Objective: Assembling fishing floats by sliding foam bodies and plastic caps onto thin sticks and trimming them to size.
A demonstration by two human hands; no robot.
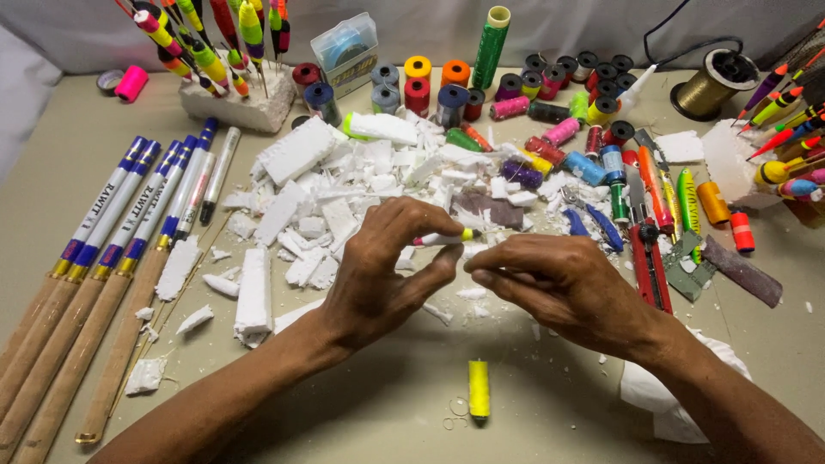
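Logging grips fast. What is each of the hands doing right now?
Left hand: pinching a small white float with a yellow tip.
Right hand: fingers drawn together; contents cannot be told.

Beige table [387, 412]: white foam scraps [344, 185] at centre, thread spools [516, 94] twelve o'clock, cork-handled rods [94, 266] nine o'clock, yellow spool [479, 388] six o'clock.

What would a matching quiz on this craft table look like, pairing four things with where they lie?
Things:
1. yellow spool
2. rods
3. red knife
4. gold reel

Places:
A. far right corner
B. near edge, between the forearms
C. left side, cork handles toward the viewer
D. just right of the right hand

Pairs: 1-B, 2-C, 3-D, 4-A
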